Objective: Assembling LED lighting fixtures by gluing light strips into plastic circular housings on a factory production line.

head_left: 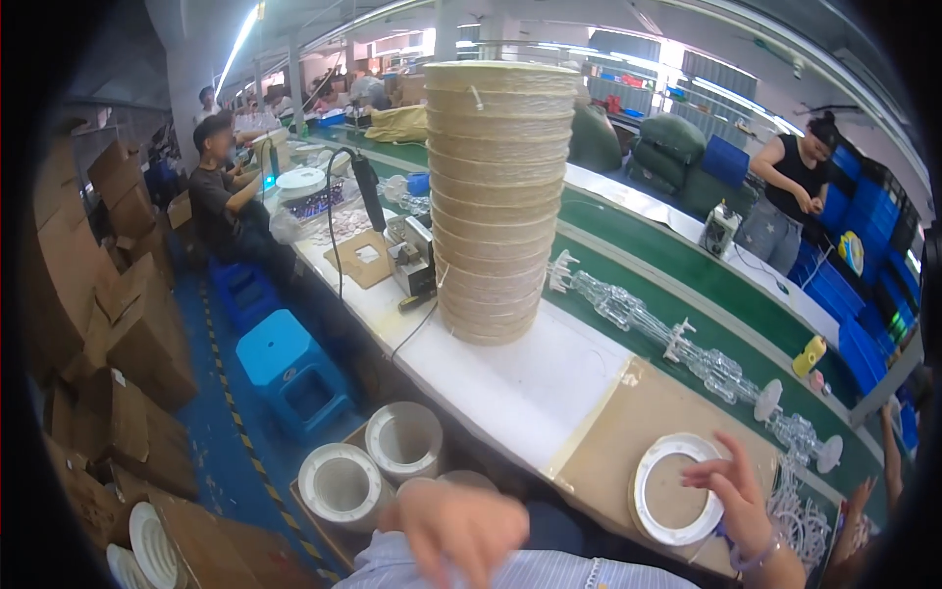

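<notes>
My right hand (pixel 741 496) is at the right edge of a flat white ring (pixel 643 496), fingers stretched out and apart. Whether its fingertips touch the ring or hover just over it is hard to tell. The ring lies on a brown cardboard sheet (pixel 608 432) on the bench. Low in the middle, close to my body, my left hand (pixel 456 525) is smeared by motion with its fingers pointing down; no held object shows. Ahead stands a tall stack of beige, cord-wrapped rings (pixel 500 206).
Beige cylinders (pixel 339 486) stand in a box at lower left. A metal fixture (pixel 410 255) sits beside the stack. Clear plastic parts (pixel 628 309) line the green conveyor (pixel 608 255). A blue stool (pixel 289 358) stands left of the bench. Co-workers (pixel 226 187) are at left and far right.
</notes>
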`<state>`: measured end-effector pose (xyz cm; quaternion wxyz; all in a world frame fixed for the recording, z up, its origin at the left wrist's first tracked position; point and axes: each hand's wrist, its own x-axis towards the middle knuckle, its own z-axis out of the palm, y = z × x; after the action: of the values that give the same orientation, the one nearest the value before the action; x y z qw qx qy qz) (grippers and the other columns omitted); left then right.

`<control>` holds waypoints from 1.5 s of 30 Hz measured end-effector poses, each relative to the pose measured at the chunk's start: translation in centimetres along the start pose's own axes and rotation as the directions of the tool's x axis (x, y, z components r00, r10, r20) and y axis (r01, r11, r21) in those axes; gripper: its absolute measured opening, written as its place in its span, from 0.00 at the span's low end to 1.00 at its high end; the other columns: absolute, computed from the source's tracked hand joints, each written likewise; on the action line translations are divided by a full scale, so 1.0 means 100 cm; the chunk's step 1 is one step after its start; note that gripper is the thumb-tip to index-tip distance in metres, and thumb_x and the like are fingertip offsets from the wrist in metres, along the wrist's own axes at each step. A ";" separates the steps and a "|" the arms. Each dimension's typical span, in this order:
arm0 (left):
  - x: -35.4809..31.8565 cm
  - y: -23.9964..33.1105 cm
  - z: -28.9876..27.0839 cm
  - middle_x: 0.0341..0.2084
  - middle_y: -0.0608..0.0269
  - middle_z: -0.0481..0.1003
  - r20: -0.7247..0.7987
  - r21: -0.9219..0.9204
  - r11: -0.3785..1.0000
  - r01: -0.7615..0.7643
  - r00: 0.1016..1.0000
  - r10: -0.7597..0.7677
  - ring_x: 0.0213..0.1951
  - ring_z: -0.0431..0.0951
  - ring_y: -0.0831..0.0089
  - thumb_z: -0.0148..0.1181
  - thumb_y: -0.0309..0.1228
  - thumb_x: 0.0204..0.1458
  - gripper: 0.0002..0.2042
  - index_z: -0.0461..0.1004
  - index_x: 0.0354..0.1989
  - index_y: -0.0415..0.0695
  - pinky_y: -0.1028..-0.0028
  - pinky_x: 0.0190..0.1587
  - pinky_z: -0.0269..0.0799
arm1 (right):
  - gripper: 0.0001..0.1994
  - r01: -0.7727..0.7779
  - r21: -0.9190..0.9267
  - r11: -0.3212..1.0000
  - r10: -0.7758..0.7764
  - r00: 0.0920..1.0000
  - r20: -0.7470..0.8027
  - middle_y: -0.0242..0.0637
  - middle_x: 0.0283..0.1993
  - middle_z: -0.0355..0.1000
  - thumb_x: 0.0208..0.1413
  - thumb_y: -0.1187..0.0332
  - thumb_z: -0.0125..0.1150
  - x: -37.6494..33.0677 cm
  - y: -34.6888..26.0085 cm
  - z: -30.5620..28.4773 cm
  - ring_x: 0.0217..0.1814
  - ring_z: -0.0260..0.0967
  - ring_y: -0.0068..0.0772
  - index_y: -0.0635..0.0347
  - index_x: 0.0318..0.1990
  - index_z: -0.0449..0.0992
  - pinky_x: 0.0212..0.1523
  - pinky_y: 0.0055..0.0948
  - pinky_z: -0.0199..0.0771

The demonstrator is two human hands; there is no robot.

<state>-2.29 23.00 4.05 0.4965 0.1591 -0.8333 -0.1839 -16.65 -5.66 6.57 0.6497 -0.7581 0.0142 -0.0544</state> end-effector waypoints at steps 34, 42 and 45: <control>0.027 -0.223 0.077 0.12 0.66 0.59 -0.906 0.140 -0.215 0.967 0.037 -0.422 0.17 0.59 0.78 0.54 0.31 0.46 0.17 0.64 0.44 0.41 0.77 0.20 0.57 | 0.09 -0.216 -0.411 0.886 -0.184 0.648 -0.739 0.33 0.26 0.68 0.47 0.78 0.49 -0.229 0.113 -0.092 0.26 0.61 0.18 0.66 0.38 0.69 0.26 0.16 0.61; -0.016 -0.248 0.081 0.38 0.45 0.69 -0.851 -0.010 0.083 0.997 0.035 -0.524 0.40 0.71 0.61 0.47 0.34 0.51 0.21 0.57 0.50 0.34 0.71 0.42 0.64 | 0.06 -0.546 -0.821 0.169 -0.516 0.661 -0.545 0.41 0.25 0.66 0.42 0.74 0.51 -0.199 0.150 -0.225 0.31 0.65 0.43 0.63 0.29 0.71 0.33 0.37 0.64; -0.024 -0.248 0.081 0.37 0.45 0.70 -0.867 -0.116 0.127 0.985 -0.038 -0.497 0.39 0.71 0.63 0.45 0.34 0.52 0.21 0.57 0.51 0.33 0.72 0.42 0.65 | 0.06 -0.585 -0.807 0.078 -0.438 0.707 -0.555 0.44 0.25 0.68 0.39 0.73 0.51 -0.182 0.171 -0.272 0.30 0.66 0.46 0.63 0.27 0.72 0.34 0.40 0.65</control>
<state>-6.35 3.38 -12.86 0.4991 0.8148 -0.2786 -0.0965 -36.62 -33.40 -7.38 -0.1062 -0.8952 0.3358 -0.2733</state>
